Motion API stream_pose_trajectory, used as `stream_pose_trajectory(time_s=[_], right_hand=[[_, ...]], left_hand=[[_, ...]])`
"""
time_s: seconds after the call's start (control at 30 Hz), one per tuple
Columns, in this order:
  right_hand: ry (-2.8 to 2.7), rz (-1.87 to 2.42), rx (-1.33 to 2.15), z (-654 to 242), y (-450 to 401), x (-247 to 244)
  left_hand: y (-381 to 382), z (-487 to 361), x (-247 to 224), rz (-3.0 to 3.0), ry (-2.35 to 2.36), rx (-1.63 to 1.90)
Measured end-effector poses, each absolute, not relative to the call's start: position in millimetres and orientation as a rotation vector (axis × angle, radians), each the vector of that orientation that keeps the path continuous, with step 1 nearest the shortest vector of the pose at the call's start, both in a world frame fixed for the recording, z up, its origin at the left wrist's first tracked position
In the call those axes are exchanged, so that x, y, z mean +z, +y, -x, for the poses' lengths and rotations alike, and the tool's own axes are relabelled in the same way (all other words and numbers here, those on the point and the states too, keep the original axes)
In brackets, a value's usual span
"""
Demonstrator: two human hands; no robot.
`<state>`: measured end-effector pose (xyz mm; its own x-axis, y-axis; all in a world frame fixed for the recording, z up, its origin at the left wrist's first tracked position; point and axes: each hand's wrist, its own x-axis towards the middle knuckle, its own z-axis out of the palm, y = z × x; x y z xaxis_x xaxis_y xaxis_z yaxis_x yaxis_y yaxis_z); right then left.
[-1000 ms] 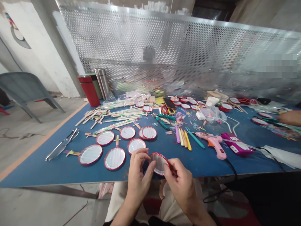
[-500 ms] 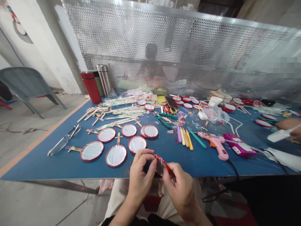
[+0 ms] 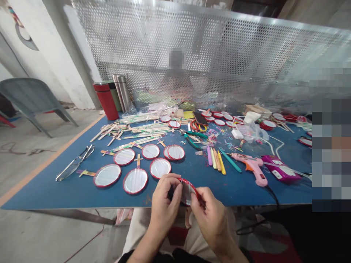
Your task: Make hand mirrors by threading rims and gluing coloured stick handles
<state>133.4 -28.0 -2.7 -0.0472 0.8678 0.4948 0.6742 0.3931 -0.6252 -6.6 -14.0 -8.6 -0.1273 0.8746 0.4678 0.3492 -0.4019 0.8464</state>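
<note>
Above the table's front edge, my left hand point(image 3: 166, 204) and my right hand point(image 3: 210, 215) hold a small round mirror point(image 3: 187, 193) with a red rim between them. The left fingers and thumb pinch its left side. On the opposite side, my right thumb presses near the rim while the other fingers curl behind. The mirror is tilted, and parts of its rim are hidden by the fingers. Just beyond my left hand lies a red-rimmed mirror point(image 3: 160, 168). Others rest to its left, such as one mirror point(image 3: 135, 180) with a coloured stick handle point(image 3: 138, 160).
A pink glue gun point(image 3: 251, 164) lies at right, beside coloured glue sticks point(image 3: 216, 160) and a purple packet point(image 3: 282, 170). Farther back are pliers point(image 3: 189, 140), wooden sticks point(image 3: 148, 129) and a red flask point(image 3: 106, 102). Eyeglasses point(image 3: 75, 162) sit at left. A pixelated patch covers the far right.
The mirror has turned so that more of its face shows between my hands. Both hands keep their grip almost in place. A hand at the far right is now behind the pixelated patch.
</note>
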Motion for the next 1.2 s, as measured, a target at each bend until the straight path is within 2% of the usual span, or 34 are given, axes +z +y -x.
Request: stream_pose_trajectory(time_s=[0.2, 0.37, 0.57, 1.2], right_hand=[[-1.508, 1.382, 0.715, -133.9, -24.0, 4.9], [-1.267, 1.326, 0.854, -129.7, -18.1, 11.4], [-1.158, 1.281, 0.855, -126.2, -13.6, 9.9], [-1.248, 1.297, 0.738, -126.3, -19.4, 4.1]], left_hand=[[-14.2, 7.6, -12.7, -1.792, 1.3, 1.547], [-15.3, 5.6, -17.1, -1.724, 1.339, 1.61], [-15.9, 3.7, -13.4, -1.85, 1.427, 1.575], [-12.7, 1.1, -18.8, -1.729, 1.446, 1.545]])
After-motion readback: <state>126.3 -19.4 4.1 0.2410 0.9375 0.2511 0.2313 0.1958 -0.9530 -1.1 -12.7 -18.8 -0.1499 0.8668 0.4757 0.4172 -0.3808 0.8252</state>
